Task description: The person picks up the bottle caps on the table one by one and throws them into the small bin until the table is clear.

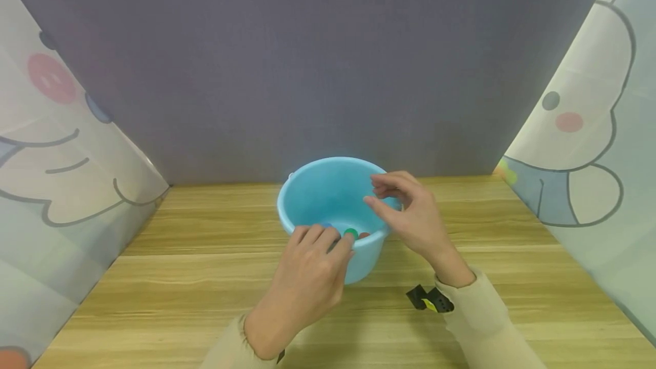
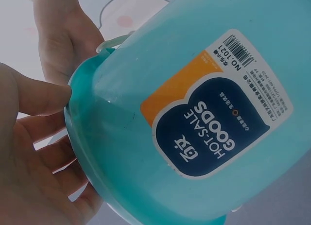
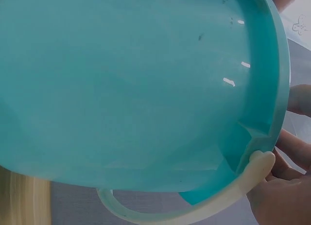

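A light blue plastic bucket (image 1: 365, 258) stands upright before me. Inside, low by the near wall, a round green thing (image 1: 351, 233), part of a blue one (image 1: 327, 225) and a reddish one (image 1: 364, 236) show. My left hand (image 1: 310, 272) bends over the near rim; the left wrist view has its thumb (image 2: 41, 95) at the rim edge and its spread fingers passing behind it, tips hidden. At the right rim, my right hand (image 1: 415, 212) hovers with curved fingers and a gap between thumb and forefinger, nothing visible in it.
The bucket's pale handle (image 3: 233, 193) hangs along its outer side, and a printed label (image 2: 214, 108) is stuck on the wall. A wood-grain table (image 1: 205, 278) lies beneath. Behind rises a grey panel (image 1: 328, 61), with cartoon-printed sheets (image 1: 579, 147) at both sides.
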Demonstrator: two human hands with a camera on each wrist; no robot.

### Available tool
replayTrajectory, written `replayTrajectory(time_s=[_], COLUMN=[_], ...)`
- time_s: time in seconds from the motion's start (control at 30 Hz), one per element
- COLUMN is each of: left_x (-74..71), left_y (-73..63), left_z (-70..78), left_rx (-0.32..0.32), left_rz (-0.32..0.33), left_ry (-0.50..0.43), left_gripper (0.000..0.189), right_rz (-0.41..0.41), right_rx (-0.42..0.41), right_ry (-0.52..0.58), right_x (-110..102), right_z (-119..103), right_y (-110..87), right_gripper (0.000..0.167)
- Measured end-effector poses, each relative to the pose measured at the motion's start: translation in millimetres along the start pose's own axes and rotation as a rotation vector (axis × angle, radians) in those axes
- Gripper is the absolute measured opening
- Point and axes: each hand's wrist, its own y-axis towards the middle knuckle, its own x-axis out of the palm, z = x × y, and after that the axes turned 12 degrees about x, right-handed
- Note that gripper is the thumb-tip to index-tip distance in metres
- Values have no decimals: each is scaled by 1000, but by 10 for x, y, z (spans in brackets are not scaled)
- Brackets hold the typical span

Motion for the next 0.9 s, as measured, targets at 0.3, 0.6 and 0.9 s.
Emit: replayTrajectory(time_s=[0.3,0.6,0.9], left_x=[3,5,-19], left_y=[0,-28,-34], left_z=[-3,-18,-123], left_rx=[-3,-33,-82], left_rz=[-4,-16,4], left_ry=[-7,-53,-90], left_gripper=[14,20,43], right_rz=[12,34,89], right_rx=[-14,-25,18], right_ry=[-2,-16,-194], right_x=[-37,-97,-226], right_z=[5,66,107], right_y=[6,-12,-39], right_gripper=[34,33,30])
